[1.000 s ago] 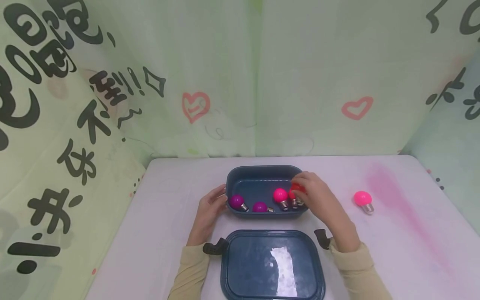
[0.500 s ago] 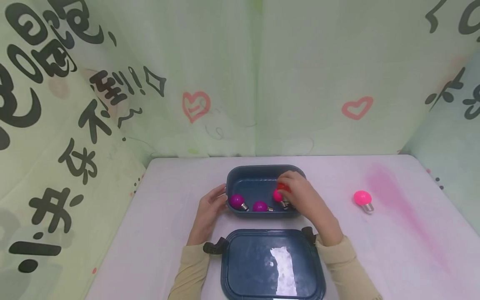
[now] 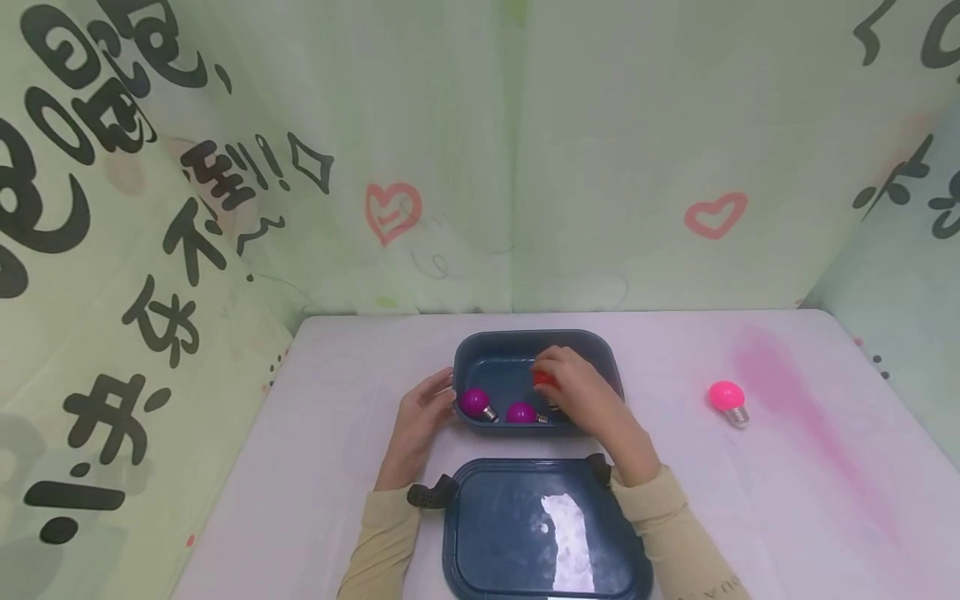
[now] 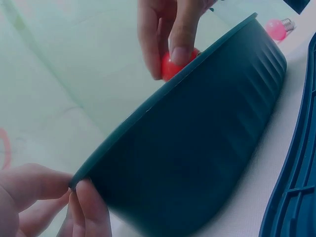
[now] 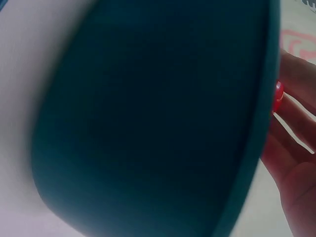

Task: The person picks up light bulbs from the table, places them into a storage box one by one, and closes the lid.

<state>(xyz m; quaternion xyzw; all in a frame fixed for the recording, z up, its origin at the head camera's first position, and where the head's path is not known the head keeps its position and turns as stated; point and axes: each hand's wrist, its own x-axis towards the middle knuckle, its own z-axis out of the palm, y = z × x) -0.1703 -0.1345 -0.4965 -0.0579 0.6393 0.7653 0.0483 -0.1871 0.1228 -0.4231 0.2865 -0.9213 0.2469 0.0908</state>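
Observation:
A dark blue rectangular container [image 3: 487, 340] stands in the middle of the table. My left hand [image 3: 422, 421] is at its left end; in the left wrist view my thumb and fingers [image 4: 94, 210] pinch its rim. Over the container, my right hand [image 3: 581, 392] pinches a red light bulb [image 3: 543, 379], also seen above the rim in the left wrist view. Two purple light bulbs, one on the left [image 3: 474, 402] and one nearer the middle [image 3: 521, 412], lie inside along the near wall. My right hand hides the container's right part, including the spot where pink bulbs lay.
A dark blue lid [image 3: 525, 533] lies in front of the container, partly under my right sleeve. One pink light bulb [image 3: 727, 402] lies on the white table [image 3: 330, 375] to the right. Green printed curtains [image 3: 600, 150] surround the table's back and sides.
My right hand, holding the red bulb, has moved left from the container's right end toward its middle. The pink bulbs inside are now covered. My left hand stays in place.

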